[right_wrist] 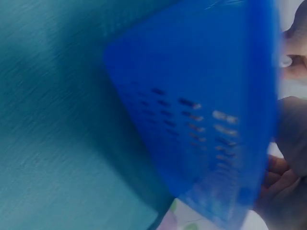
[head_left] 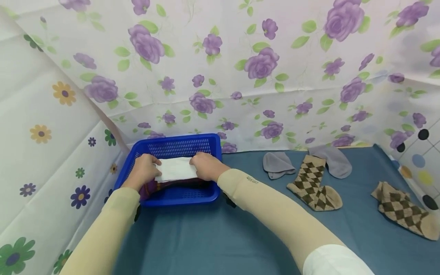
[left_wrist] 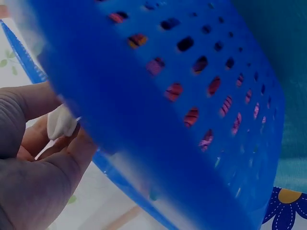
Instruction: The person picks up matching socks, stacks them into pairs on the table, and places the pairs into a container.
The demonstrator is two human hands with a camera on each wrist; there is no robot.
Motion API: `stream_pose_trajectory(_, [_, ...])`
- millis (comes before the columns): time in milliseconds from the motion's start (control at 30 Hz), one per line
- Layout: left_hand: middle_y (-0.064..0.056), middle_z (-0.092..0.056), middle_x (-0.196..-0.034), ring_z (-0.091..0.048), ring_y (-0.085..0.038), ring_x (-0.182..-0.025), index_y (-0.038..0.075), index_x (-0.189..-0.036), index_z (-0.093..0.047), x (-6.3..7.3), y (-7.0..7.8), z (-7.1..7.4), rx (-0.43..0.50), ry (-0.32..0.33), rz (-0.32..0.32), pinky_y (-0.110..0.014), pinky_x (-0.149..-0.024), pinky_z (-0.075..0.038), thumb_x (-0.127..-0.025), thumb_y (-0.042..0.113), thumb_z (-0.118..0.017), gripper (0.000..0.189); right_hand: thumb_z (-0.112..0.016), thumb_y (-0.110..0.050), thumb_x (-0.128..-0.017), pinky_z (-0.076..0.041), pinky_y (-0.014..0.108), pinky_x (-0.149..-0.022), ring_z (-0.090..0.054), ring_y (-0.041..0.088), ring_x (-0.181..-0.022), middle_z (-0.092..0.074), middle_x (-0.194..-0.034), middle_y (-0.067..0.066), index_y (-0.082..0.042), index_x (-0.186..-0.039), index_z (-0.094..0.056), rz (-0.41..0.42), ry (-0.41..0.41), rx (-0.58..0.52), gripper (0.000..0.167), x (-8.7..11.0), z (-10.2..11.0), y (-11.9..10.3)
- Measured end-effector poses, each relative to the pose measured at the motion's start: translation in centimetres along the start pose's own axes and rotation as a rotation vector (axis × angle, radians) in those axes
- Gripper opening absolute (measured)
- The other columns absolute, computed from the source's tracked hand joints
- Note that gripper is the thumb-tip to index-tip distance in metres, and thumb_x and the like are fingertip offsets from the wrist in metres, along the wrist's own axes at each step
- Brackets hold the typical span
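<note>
A folded white sock (head_left: pixel 176 169) is stretched flat between my two hands over the blue plastic basket (head_left: pixel 177 203). My left hand (head_left: pixel 142 172) pinches its left end between thumb and fingers; the left wrist view shows the sock's rounded white edge (left_wrist: pixel 61 122) in that grip. At the opposite end, my right hand (head_left: pixel 205 165) pinches the sock just inside the basket's right rim. Beneath the white sock lies dark red striped fabric (head_left: pixel 148 188), partly covered, its pink and red showing through the basket's holes in the left wrist view.
Right of the basket, on the blue-green tabletop (head_left: pixel 206 240), lie a grey sock (head_left: pixel 277 165), a brown argyle sock (head_left: pixel 311 183) and a second grey sock (head_left: pixel 335 162). Another argyle sock (head_left: pixel 403 210) is at the far right. A floral curtain (head_left: pixel 240 95) hangs behind the basket.
</note>
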State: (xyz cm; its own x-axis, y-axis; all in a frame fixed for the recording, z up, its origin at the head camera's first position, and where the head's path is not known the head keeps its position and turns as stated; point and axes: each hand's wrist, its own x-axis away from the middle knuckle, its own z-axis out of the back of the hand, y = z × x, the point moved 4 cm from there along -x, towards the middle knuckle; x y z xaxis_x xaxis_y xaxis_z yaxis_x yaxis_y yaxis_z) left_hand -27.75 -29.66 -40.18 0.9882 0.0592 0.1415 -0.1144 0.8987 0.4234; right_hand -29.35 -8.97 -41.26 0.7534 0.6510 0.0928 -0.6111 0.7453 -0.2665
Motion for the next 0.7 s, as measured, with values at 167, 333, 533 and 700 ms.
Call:
stream_pose_trajectory(167, [-0.025,-0.063,-0.111,-0.060,-0.033,-0.096,-0.001,-0.107,-0.067,-0.1,-0.2,-0.4,-0.026,-0.043,0.011,-0.046,-0.083,-0.051,-0.077,0.008,-0.073,0.032,-0.062,-0.014,-0.086,-0.045,0.034,-0.098,-0.053,0.019,-0.113,-0.057,-0.123,0.004,-0.019,-0.126,-0.060,0.004,0.009,0.051,0.040,0.0,-0.5,0.4])
stream_pose_trajectory(333, [-0.028,-0.060,-0.111,-0.051,-0.042,-0.106,-0.003,-0.106,-0.067,-0.1,0.0,-0.3,-0.179,0.036,-0.060,-0.055,-0.096,-0.039,-0.077,0.006,-0.066,0.030,-0.064,-0.019,-0.085,-0.044,0.039,-0.100,-0.046,0.022,-0.121,-0.048,-0.135,0.005,-0.020,-0.126,-0.059,0.069,0.093,0.190,0.041,0.0,-0.2,-0.3])
stream_pose_trajectory(533, [-0.025,-0.058,-0.107,-0.049,-0.044,-0.106,-0.004,-0.104,-0.068,-0.3,1.2,-0.2,-0.329,0.092,-0.169,-0.056,-0.096,-0.039,-0.079,0.001,-0.061,0.026,-0.060,-0.014,-0.089,-0.045,0.031,-0.100,-0.051,0.018,-0.118,-0.054,-0.130,0.002,-0.016,-0.120,-0.063,0.161,0.149,0.223,0.031,-0.1,0.0,-1.0])
stream_pose_trajectory(700, [-0.028,-0.057,-0.121,-0.051,-0.044,-0.115,-0.004,-0.117,-0.061,-0.7,1.4,-1.5,-0.309,-0.100,-0.117,-0.055,-0.097,-0.040,-0.081,0.006,-0.062,0.038,-0.063,-0.019,-0.088,-0.050,0.029,-0.091,-0.059,0.015,-0.101,-0.064,-0.113,0.001,-0.014,-0.113,-0.064,0.096,0.024,0.244,0.026,-0.1,-0.9,-0.6])
